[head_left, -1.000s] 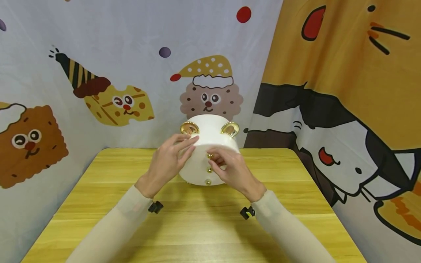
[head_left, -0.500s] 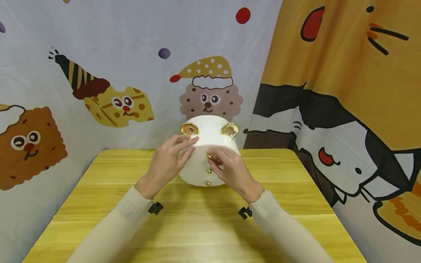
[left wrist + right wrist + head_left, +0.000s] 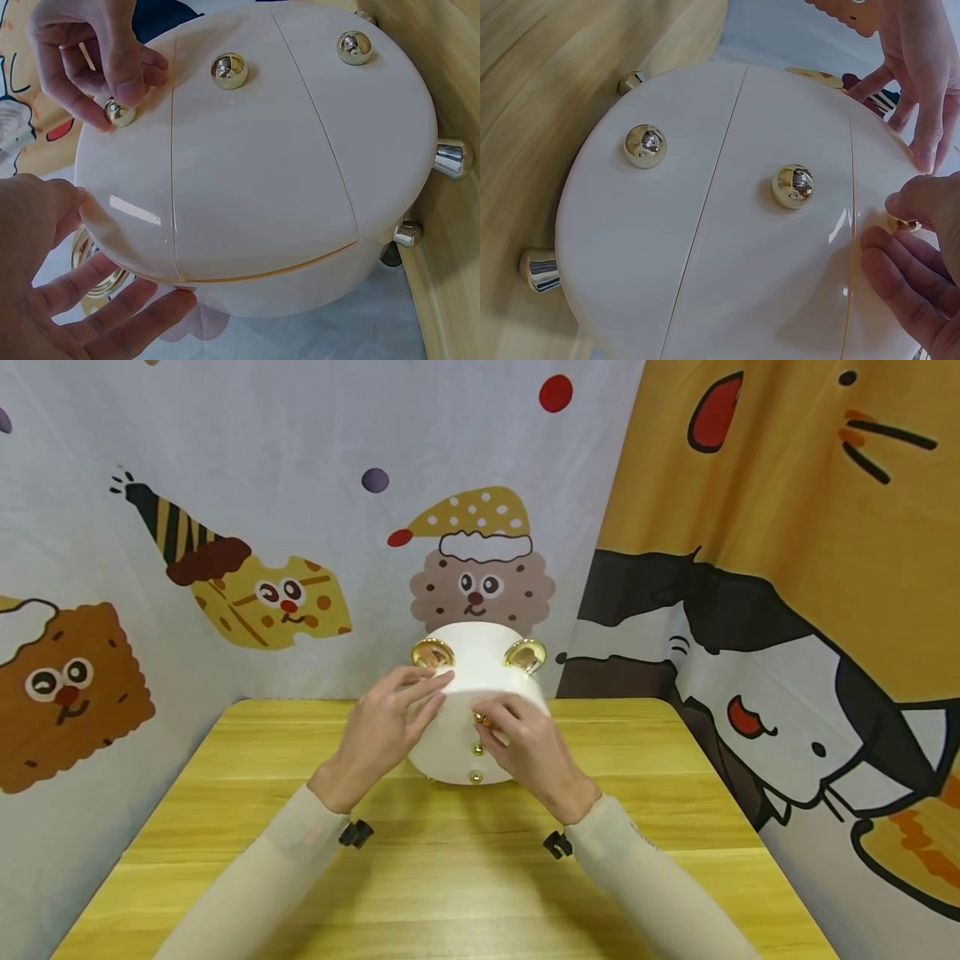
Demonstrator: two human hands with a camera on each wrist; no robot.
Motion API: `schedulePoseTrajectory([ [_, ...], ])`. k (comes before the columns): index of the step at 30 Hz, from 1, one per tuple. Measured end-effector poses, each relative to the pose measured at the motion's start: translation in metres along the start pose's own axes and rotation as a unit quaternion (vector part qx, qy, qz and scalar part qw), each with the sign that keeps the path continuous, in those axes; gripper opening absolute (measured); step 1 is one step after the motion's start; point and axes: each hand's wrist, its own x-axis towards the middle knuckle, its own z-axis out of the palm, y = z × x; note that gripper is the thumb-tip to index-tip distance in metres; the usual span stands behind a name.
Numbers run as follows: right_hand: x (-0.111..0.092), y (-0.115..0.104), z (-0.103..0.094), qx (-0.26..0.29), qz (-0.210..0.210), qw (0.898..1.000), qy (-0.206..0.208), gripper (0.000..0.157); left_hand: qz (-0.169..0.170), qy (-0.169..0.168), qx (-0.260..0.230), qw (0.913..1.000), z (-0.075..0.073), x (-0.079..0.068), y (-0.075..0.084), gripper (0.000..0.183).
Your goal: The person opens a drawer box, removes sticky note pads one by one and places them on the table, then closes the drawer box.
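A white, rounded small drawer box [image 3: 442,739] stands on the table, its front facing the person. Two seams divide the front into three drawers, each bearing a round gold knob. My right hand [image 3: 536,747] pinches the top knob [image 3: 120,112] between thumb and finger, with the other fingers loosely bent. The middle knob [image 3: 229,70] and bottom knob [image 3: 354,47] are untouched. My left hand [image 3: 382,718] rests at the box's upper left edge, thumb toward the front and fairly straight fingers spread along the side. The top drawer [image 3: 131,172] sits flush with the others.
Two gold ear-shaped rings [image 3: 432,653] stick up from the box's top. Short gold feet [image 3: 453,157] support it on the wood-patterned table [image 3: 450,893]. Close behind the table hangs a cartoon-printed cloth [image 3: 300,485], which continues along the right side.
My right thumb and finger have come closer together around the top knob, and the right wrist has shifted slightly left. The left hand and the box have stayed put.
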Motion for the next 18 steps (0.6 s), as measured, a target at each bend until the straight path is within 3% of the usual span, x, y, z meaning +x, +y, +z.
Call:
schedulePoseTrajectory([
  [18, 0.0019, -0.0025, 0.0019, -0.018, -0.008, 1.0, 0.012, 0.03, 0.0, 0.002, 0.001, 1.0, 0.0001, 0.0003, -0.0001, 0.034],
])
